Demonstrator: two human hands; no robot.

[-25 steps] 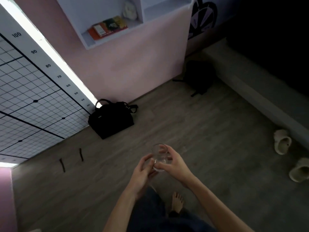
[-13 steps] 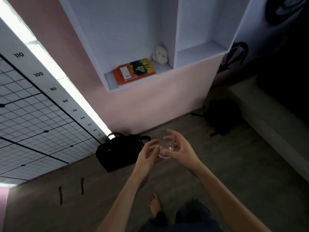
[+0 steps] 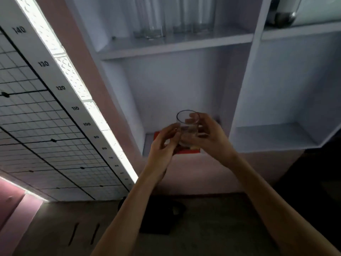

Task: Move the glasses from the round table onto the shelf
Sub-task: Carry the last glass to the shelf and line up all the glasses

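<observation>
A short clear glass (image 3: 187,124) is held upright in front of the white shelf unit (image 3: 243,74). My right hand (image 3: 212,137) wraps it from the right and below. My left hand (image 3: 162,145) touches its left side with the fingertips. On the upper shelf board (image 3: 175,46) stand several tall clear glasses (image 3: 153,24). The round table is out of view.
A red book (image 3: 186,150) lies on the lower shelf behind my hands. A dark jar (image 3: 283,13) stands in the upper right compartment. A black bag (image 3: 158,215) sits on the floor below. A lit strip and height chart (image 3: 60,87) run along the left wall.
The view has tilted up from the floor to the shelf. Both hands have lifted the glass higher and closer to the shelf unit; the upper shelf with glasses has come into sight.
</observation>
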